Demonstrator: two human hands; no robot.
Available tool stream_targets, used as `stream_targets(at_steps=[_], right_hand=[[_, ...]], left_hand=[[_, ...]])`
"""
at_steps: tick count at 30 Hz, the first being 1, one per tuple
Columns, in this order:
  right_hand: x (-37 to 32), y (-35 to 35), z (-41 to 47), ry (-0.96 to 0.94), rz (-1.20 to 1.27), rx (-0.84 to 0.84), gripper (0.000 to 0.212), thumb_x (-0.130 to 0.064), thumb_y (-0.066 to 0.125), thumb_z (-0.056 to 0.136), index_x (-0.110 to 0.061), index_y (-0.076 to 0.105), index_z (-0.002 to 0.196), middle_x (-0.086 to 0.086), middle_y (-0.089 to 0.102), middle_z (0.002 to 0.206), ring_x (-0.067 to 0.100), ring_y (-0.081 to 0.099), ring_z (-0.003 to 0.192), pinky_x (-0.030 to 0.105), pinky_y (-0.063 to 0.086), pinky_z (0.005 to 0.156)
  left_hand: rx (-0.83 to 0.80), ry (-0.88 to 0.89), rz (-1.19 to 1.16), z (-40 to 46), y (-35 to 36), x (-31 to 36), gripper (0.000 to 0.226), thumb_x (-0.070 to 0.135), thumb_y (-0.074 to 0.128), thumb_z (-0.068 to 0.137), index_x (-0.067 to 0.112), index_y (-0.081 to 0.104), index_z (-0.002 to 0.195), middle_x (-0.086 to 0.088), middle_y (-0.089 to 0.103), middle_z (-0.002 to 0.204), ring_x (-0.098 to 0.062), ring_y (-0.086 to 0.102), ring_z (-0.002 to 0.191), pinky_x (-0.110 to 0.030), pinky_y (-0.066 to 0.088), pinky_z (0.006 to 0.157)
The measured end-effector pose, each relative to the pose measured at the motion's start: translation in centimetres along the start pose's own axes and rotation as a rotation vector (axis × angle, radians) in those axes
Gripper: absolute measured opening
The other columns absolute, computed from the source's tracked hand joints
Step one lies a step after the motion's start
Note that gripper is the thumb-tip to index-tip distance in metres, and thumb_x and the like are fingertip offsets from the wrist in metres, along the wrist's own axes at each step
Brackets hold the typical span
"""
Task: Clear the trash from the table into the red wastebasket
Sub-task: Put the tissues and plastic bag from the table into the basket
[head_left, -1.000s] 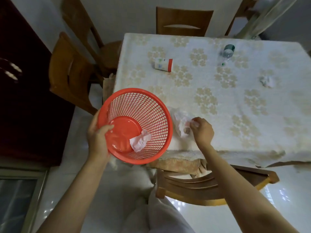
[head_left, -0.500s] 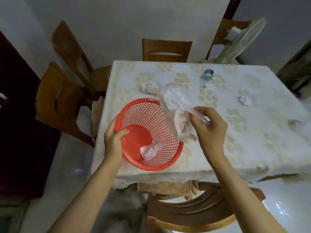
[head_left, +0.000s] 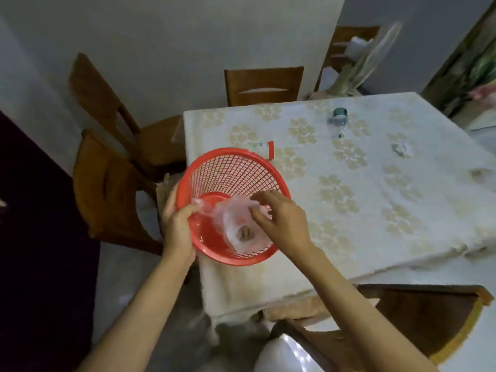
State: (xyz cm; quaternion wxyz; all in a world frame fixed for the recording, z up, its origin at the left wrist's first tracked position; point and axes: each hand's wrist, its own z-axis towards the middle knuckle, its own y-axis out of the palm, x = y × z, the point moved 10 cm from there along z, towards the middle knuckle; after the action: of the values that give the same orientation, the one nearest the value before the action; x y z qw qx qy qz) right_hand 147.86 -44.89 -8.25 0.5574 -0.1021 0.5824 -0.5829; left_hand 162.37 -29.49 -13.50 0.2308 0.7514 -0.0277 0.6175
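My left grip (head_left: 178,229) is closed on the rim of the red wastebasket (head_left: 230,167), tilted over the table (head_left: 375,200) corner. My right grip (head_left: 281,221), fingers loosely spread, lets a clear plastic bag (head_left: 239,226) lie inside the wastebasket.

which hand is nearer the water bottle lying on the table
Right. The right hand sits over the red wastebasket, on the side toward the bottle; the left hand grips the rim's far side.

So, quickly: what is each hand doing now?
Left hand: closed on the red wastebasket rim.
Right hand: open over the wastebasket, plastic bag below it.
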Motion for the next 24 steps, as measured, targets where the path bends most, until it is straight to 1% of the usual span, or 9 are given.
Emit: stream_targets(at_steps=[2,4,5,9,12,16,18,21,24], right_hand=[[-2.0,1.8,1.0,-0.008,-0.022,0.004,0.03,-0.043,0.053,0.085,-0.026,0.067,0.106,-0.005,0.07,0.104,0.018,0.068,0.089,0.032,0.053,0.067],[-3.0,2.7,1.9,-0.001,-0.039,0.041,0.027,-0.039,0.058,0.087,-0.024,0.067,0.108,-0.004,0.071,0.108,0.019,0.067,0.092,0.03,0.052,0.069],[-3.1,2.8,2.4,0.01,-0.045,0.065,0.027,-0.038,0.059,0.087,-0.023,0.066,0.109,-0.003,0.07,0.11,0.019,0.067,0.093,0.03,0.052,0.069],[-0.6,2.9,5.7,0.096,-0.047,0.131,0.031,-0.036,0.059,0.088,-0.02,0.062,0.114,0.001,0.065,0.117,0.021,0.062,0.102,0.036,0.054,0.074],[3.3,4.0,9.4,0.187,-0.054,0.121,0.035,-0.032,0.06,0.088,-0.017,0.058,0.12,0.004,0.06,0.127,0.023,0.058,0.11,0.038,0.052,0.082],[9.6,7.0,15.3,0.256,-0.083,0.086,0.041,-0.02,0.062,0.083,-0.013,0.056,0.123,0.01,0.056,0.13,0.027,0.051,0.12,0.037,0.047,0.092],[12.8,9.8,18.5,0.248,-0.106,0.0,0.051,-0.016,0.066,0.078,-0.011,0.052,0.128,0.014,0.052,0.134,0.031,0.045,0.126,0.042,0.046,0.097],[17.4,14.9,22.7,0.197,-0.281,-0.218,0.069,-0.019,0.073,0.074,-0.011,0.043,0.136,0.018,0.041,0.144,0.035,0.031,0.138,0.05,0.041,0.104],[21.5,18.6,25.4,0.169,-0.49,-0.392,0.077,-0.023,0.073,0.076,-0.016,0.033,0.142,0.015,0.025,0.154,0.033,0.013,0.146,0.051,0.025,0.114]], left_hand=[[0.015,0.009,0.016,2.3,-2.6,0.7,0.061,0.002,0.056,0.066,0.025,0.063,0.122,-0.005,0.061,0.129,-0.022,0.061,0.113,-0.022,0.055,0.08],[0.008,-0.011,0.036,4.3,-4.3,0.8,0.071,0.004,0.056,0.065,0.018,0.055,0.135,-0.007,0.056,0.139,-0.025,0.057,0.122,-0.031,0.053,0.092],[0.005,-0.029,0.043,5.2,-4.9,0.6,0.074,0.004,0.056,0.065,0.019,0.052,0.137,-0.007,0.055,0.14,-0.026,0.056,0.123,-0.034,0.052,0.095],[0.009,-0.039,0.067,8.7,-5.7,0.2,0.071,0.002,0.055,0.067,0.017,0.054,0.136,-0.009,0.058,0.137,-0.027,0.058,0.121,-0.026,0.055,0.085],[-0.001,-0.043,0.072,11.1,-4.9,0.0,0.06,-0.005,0.052,0.071,0.02,0.06,0.126,-0.006,0.062,0.129,-0.026,0.06,0.117,-0.026,0.054,0.084],[0.027,-0.034,0.133,14.1,-4.4,-0.1,0.065,0.0,0.052,0.066,0.025,0.061,0.126,-0.007,0.063,0.131,-0.026,0.06,0.12,-0.03,0.052,0.09],[0.056,-0.033,0.157,15.5,-4.2,-0.1,0.066,0.001,0.053,0.065,0.025,0.062,0.125,-0.006,0.063,0.13,-0.025,0.06,0.12,-0.033,0.051,0.094],[0.115,-0.025,0.188,17.4,-4.2,-0.3,0.064,0.002,0.055,0.063,0.028,0.064,0.121,-0.004,0.064,0.128,-0.024,0.06,0.119,-0.037,0.05,0.098],[0.147,-0.02,0.218,19.1,-3.7,-0.7,0.063,0.002,0.056,0.064,0.031,0.066,0.119,-0.004,0.066,0.127,-0.025,0.062,0.118,-0.046,0.048,0.102]])
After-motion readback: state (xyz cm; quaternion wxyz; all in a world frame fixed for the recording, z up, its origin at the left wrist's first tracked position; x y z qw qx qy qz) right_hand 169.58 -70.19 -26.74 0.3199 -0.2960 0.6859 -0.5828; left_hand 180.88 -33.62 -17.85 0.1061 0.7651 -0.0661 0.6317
